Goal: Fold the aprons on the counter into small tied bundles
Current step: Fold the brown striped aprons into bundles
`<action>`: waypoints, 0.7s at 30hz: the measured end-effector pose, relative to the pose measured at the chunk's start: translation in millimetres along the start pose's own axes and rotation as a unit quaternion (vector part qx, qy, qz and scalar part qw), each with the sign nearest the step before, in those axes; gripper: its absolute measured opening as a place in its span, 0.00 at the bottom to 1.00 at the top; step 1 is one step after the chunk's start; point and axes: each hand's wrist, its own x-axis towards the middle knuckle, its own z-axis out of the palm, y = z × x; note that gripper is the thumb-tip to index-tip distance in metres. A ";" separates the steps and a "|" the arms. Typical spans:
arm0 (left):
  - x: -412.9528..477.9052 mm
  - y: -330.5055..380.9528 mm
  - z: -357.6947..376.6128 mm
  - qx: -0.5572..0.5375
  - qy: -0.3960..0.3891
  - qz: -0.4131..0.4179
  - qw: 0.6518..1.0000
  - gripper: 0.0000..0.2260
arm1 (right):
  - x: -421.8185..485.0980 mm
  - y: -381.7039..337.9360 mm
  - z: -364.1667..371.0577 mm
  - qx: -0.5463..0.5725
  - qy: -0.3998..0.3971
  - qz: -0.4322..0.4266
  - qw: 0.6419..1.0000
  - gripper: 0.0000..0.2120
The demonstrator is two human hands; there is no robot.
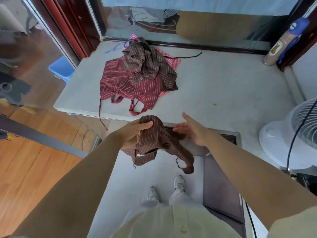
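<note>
Head view: soft apron in hand

Left hand (133, 133) fingers curl round the bunched brown apron (152, 143), which droops limp below them: likely light, pliable cloth. Right hand (193, 132), fingers spread, hovers just beside it; recommended hold: the dangling roll.

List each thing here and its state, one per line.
Held apron: bunched into a loose roll, ends dangling.
Left hand: grips the roll's top.
Right hand: open, beside the roll.
Brown apron: crumpled atop the pile on the counter.
Red apron: spread out, unfolded, strap hanging over the edge.
Checked cloth: mostly covered, unfolded.
</note>
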 end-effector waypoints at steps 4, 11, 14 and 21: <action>-7.7 -5.0 -9.4 -0.014 0.018 0.014 1.000 0.18 | -3.6 4.9 15.3 -0.100 -0.102 0.073 0.987 0.30; -24.8 -9.6 -20.7 -0.035 -0.008 0.022 0.999 0.10 | 2.2 40.9 35.2 -0.118 -0.146 0.098 0.977 0.28; -27.8 -9.9 -19.3 -0.045 -0.016 0.025 0.999 0.12 | 8.6 39.2 43.1 -0.038 -0.113 0.023 0.993 0.07; -25.6 -23.1 -45.1 0.008 0.105 -0.014 0.994 0.17 | 8.3 31.8 34.3 -0.058 -0.015 -0.042 0.997 0.06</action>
